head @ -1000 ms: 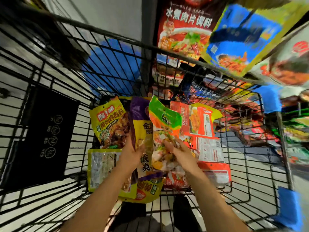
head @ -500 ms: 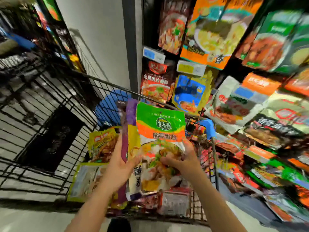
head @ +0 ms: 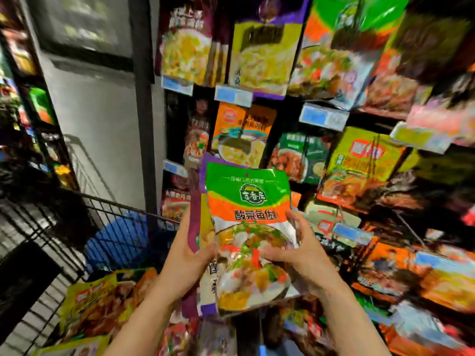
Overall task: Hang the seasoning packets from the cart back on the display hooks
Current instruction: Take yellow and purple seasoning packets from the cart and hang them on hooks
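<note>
Transport step judged in hand: green packet (head: pixel 248 201) gripped by right hand (head: pixel 300 255), purple packet (head: pixel 198 227) by left hand (head: pixel 185 255); a matching hook must be found next.

Grey pillar (head: pixel 144 111), perhaps blurred price tags (head: pixel 232 95)

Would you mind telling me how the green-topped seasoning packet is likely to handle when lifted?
The green-topped seasoning packet looks glossy, so probably slippery. Its film creases near the right hand, suggesting it is floppy. It likely bulges low, bottom-heavy.
</note>
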A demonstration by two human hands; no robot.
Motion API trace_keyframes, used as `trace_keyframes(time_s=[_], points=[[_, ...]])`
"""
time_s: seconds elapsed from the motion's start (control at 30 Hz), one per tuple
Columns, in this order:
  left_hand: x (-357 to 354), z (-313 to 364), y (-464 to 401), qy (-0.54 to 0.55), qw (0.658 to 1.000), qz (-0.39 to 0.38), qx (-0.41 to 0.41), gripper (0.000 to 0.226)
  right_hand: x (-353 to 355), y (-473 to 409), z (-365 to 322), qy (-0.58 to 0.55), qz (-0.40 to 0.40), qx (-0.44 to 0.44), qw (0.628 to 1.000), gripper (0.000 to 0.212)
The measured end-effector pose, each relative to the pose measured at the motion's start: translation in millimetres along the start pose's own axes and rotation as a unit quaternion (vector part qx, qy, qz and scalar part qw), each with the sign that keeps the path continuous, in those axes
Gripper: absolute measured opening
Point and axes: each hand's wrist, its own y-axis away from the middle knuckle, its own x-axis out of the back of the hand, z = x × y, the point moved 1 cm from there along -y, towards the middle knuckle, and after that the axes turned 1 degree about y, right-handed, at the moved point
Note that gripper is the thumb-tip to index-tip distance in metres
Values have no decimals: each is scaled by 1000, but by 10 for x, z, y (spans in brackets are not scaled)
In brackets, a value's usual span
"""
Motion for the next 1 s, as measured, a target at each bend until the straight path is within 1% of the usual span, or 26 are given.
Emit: trace_keyframes(time_s=[0.03,0.07,0.17,0.2,0.3,0.33,0.43,0.5,0.57,0.63,0.7,0.77,0.9,1.0], points=[[-22,17,-40,5,1000,-1,2,72,17,10,-47,3,13,13,1000,99],[-52,57,-82,19,1000,-5,5,71,32,6,-91,-4,30,20,999,97],[-99,186,-228,36,999,-18,4,78,64,-48,-210,-8,75,61,995,94],[-98,232,-290,35,999,-17,-4,78,61,-79,-268,0,94,76,993,96],[-29,318,-477,39,999,-16,-29,88,63,-195,-470,33,149,120,981,103],[1,344,-543,45,998,-11,-38,86,69,-235,-543,33,167,136,976,101],[88,483,-738,47,997,17,-60,71,78,-353,-785,45,207,181,960,91],[154,584,-845,54,995,22,-75,69,92,-455,-927,52,232,200,951,88],[253,639,-951,56,993,32,-98,71,102,-565,-1065,48,253,212,943,90],[325,671,-1053,67,992,49,-97,74,121,-665,-1195,39,272,226,935,90],[334,689,-1156,82,991,59,-90,76,158,-750,-1297,45,292,234,926,86],[320,783,-1315,80,990,62,-101,75,182,-810,-1416,38,322,240,915,85],[126,897,-1640,60,989,44,-131,72,398,-956,-1654,50,363,251,896,88],[-34,967,-1745,53,987,59,-139,76,655,-1091,-1930,60,376,234,895,88]])
